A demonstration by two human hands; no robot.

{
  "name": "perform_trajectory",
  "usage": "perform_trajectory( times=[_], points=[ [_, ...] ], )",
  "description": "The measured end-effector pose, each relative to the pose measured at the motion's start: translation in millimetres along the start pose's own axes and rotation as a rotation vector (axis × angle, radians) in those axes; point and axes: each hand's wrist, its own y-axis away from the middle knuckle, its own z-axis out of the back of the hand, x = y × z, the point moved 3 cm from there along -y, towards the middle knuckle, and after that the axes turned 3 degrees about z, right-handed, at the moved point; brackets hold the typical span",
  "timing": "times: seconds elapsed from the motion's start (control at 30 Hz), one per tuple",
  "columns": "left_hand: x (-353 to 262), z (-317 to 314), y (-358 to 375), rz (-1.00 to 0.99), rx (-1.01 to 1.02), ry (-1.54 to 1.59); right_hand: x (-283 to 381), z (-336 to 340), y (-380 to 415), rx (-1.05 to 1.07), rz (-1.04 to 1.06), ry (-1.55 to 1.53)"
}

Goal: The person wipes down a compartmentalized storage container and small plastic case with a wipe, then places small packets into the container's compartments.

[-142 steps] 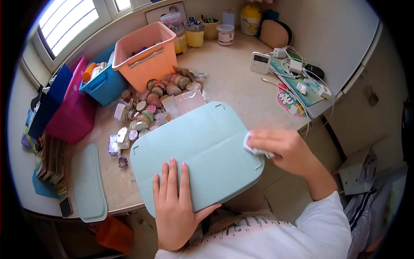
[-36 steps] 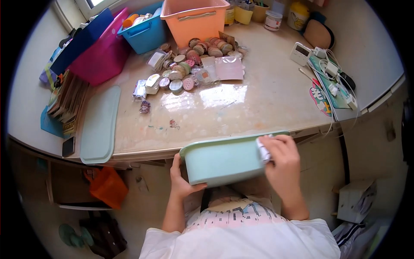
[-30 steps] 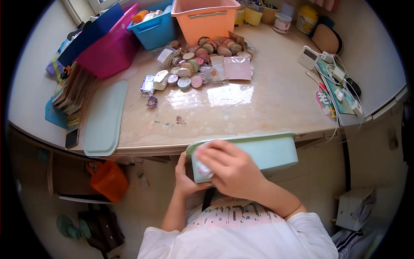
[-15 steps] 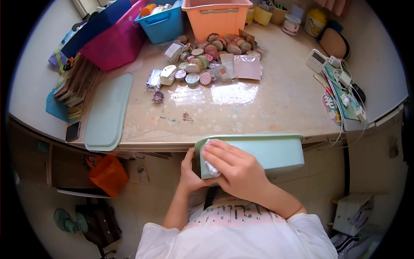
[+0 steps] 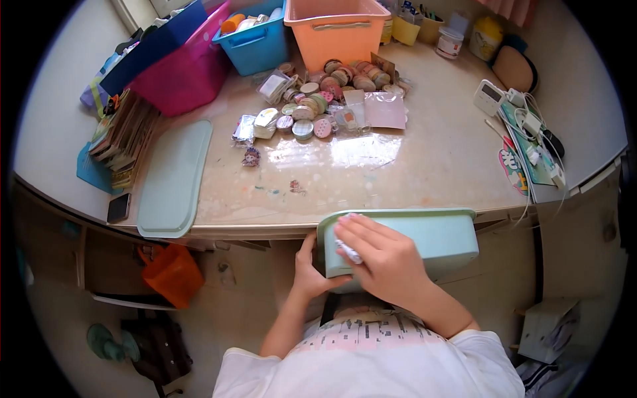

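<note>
A pale green plastic bin (image 5: 438,235) is held at the front edge of the desk, its rim turned toward the desk. My left hand (image 5: 310,275) grips the bin's left end, thumb underneath and fingers up along the side. My right hand (image 5: 388,255) presses a crumpled white tissue or cloth (image 5: 348,251) against the bin's outer wall near that left end. Its fingers cover much of the wad. A matching pale green lid (image 5: 174,179) lies flat at the left of the desk.
Rolls of decorative tape (image 5: 303,128) and small packets are piled mid-desk. Behind stand an orange bin (image 5: 338,43), a blue basket (image 5: 255,50) and a magenta bin (image 5: 179,86). A phone (image 5: 119,208) lies at left; white cables (image 5: 531,123) at right. An orange bag (image 5: 174,275) sits below.
The view has shifted slightly, so the desk items appear lower and further right. The bin and both hands also appear further right; my right hand still presses the white wad on the bin.
</note>
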Motion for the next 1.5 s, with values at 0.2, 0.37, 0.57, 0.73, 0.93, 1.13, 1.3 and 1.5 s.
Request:
perform_trajectory(
  times=[0.2,0.37,0.57,0.73,0.93,1.13,1.3,1.5],
  points=[
    [18.2,-2.5,6.3,0.024,-0.04,0.106,-12.7,14.7,18.7,-0.058,-0.051,-0.032],
    [19.8,0.3,7.3,0.011,-0.051,0.079,-53.3,64.0,73.2,-0.206,-0.328,0.154],
    [18.9,-4.3,6.8,-0.023,-0.093,0.108,-2.4,11.0,27.2,-0.104,-0.14,0.364],
    [33.4,-2.8,13.1,-0.049,-0.114,0.081,-10.6,11.9,31.7,-0.119,-0.097,0.16],
    [25.2,-0.9,10.8,-0.064,-0.106,0.042,-64.2,81.2,99.3,-0.296,-0.466,0.352],
    [1.7,-14.9,-5.3,-0.068,-0.049,0.074,-26.2,37.2,59.9,-0.195,-0.18,0.324],
    [-13.1,-19.7,-5.8,-0.086,-0.042,-0.12,7.2,-9.2,12.3,-0.122,-0.017,0.263],
    [-5.0,-26.9,-0.6,0.011,-0.018,-0.068,4.3,-2.0,27.3,-0.042,0.21,0.083]
  ],
)
